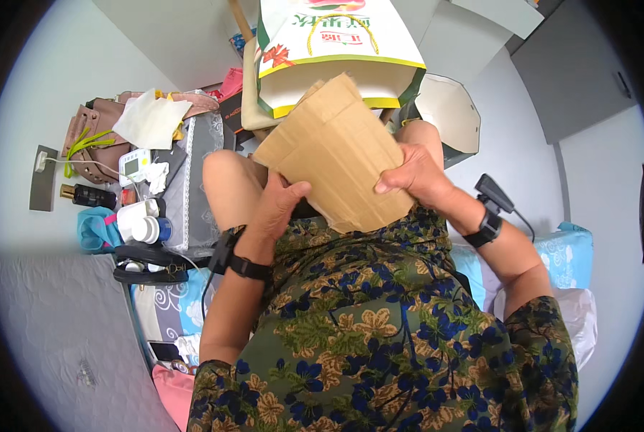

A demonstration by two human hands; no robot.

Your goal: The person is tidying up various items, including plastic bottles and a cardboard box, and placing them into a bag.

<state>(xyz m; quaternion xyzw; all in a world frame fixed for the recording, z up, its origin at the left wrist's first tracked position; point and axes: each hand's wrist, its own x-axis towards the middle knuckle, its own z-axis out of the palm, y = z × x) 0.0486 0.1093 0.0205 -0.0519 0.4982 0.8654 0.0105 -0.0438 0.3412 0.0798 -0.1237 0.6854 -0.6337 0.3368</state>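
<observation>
Both hands hold a flattened piece of brown cardboard (343,156) over my lap, tilted, with a few layers showing at its far edge. My left hand (281,202) grips its left edge, thumb on top and fingers hidden beneath. On the right edge, my right hand (416,175) pinches it the same way, thumb lying on the face. Just beyond the cardboard, a white paper gift bag (349,65) with green and yellow trim and a yellow rope handle lies on its side, mouth towards me. It rests on a chair (252,97) with a cream seat.
To the left, a cloth-covered bedside table (200,189) bears a pink handbag (98,135), a dark bottle (90,195), a white device with a screen (135,164) and a white-capped jar (146,229). An open-topped bin (446,116) stands right of the chair. Wrist straps trail cables.
</observation>
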